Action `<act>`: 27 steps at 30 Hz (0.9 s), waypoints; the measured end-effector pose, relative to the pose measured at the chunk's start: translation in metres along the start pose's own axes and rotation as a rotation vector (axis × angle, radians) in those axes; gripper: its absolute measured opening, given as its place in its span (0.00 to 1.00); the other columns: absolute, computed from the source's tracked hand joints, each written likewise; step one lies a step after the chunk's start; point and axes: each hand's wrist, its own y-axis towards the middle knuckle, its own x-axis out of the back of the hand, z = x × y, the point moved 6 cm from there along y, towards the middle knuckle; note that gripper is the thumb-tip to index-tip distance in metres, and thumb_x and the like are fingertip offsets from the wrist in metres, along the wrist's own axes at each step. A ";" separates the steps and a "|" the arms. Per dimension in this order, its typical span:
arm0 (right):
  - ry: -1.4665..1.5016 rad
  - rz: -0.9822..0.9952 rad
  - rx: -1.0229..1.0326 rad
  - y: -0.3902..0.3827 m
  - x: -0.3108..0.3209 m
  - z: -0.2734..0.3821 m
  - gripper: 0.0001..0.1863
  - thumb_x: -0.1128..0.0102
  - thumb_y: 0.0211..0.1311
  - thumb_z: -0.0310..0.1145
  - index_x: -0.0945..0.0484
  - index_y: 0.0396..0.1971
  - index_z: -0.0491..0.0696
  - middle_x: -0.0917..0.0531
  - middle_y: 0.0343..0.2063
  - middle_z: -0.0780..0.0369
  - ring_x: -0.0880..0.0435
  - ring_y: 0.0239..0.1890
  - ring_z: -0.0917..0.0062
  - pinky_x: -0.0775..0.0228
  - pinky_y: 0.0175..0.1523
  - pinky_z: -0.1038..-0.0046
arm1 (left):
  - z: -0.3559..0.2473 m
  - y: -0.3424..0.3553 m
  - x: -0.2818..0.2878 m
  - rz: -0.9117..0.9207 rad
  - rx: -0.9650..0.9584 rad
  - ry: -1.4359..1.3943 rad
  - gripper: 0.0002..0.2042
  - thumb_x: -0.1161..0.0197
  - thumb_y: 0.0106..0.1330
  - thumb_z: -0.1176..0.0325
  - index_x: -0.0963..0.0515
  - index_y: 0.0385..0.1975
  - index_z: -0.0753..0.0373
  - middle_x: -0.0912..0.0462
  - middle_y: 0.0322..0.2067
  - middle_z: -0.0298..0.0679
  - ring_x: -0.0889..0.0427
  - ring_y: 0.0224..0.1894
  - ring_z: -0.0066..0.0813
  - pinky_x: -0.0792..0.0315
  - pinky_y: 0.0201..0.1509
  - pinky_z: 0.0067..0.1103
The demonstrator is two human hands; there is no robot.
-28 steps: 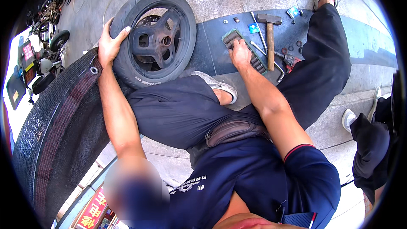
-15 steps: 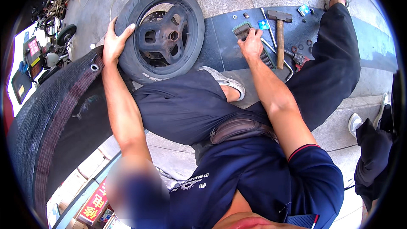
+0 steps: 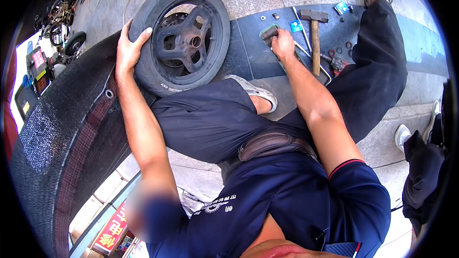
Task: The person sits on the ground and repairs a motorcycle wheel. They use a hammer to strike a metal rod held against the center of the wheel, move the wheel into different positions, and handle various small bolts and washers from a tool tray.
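A scooter wheel (image 3: 195, 41) with a black tyre and dark three-spoked rim stands at the upper left, leaning close to my left knee. My left hand (image 3: 128, 50) grips the tyre's left edge, thumb on the sidewall and fingers round the tread. To the right, my right hand (image 3: 283, 44) is curled closed at a green-edged tool case (image 3: 264, 40) on the dark stone slab. By its fingertips is a dark, stubby piece (image 3: 270, 33); whether it is pinched or lies in the case I cannot tell. My forearm and hand cover part of the case.
A wooden-handled hammer (image 3: 315, 43) lies right of the case, beside a long metal rod (image 3: 303, 29). Around them are blue packets (image 3: 296, 26), a small nut (image 3: 263, 17), dark rings (image 3: 339, 50) and a red tool (image 3: 340, 65). Dark mesh fabric (image 3: 71, 129) hangs at my left.
My right hand's fingers have curled in over the case, and the hand has shifted slightly. The mesh fabric has moved beside my left arm. My left hand keeps its hold on the wheel.
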 end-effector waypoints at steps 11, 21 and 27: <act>-0.261 -0.129 0.029 -0.011 0.021 0.038 0.27 0.25 0.55 0.44 0.25 0.50 0.47 0.26 0.52 0.54 0.24 0.57 0.60 0.27 0.60 0.60 | 0.042 0.011 0.016 -0.055 0.149 -0.037 0.40 0.22 0.58 0.57 0.31 0.69 0.67 0.20 0.58 0.52 0.19 0.57 0.37 0.27 0.63 0.30; 0.537 0.248 0.123 -0.030 -0.008 0.134 0.30 0.31 0.52 0.34 0.28 0.56 0.43 0.16 0.49 0.49 0.16 0.52 0.55 0.24 0.59 0.59 | 0.095 0.008 0.026 -0.048 0.274 -0.170 0.38 0.25 0.62 0.56 0.32 0.70 0.66 0.20 0.58 0.49 0.19 0.55 0.39 0.25 0.60 0.30; 0.821 0.349 0.249 -0.075 -0.023 0.234 0.24 0.32 0.51 0.33 0.21 0.50 0.42 0.15 0.47 0.49 0.16 0.53 0.54 0.24 0.60 0.61 | 0.099 0.006 0.030 -0.055 0.308 -0.207 0.38 0.26 0.62 0.56 0.32 0.69 0.66 0.21 0.58 0.50 0.20 0.56 0.41 0.26 0.61 0.33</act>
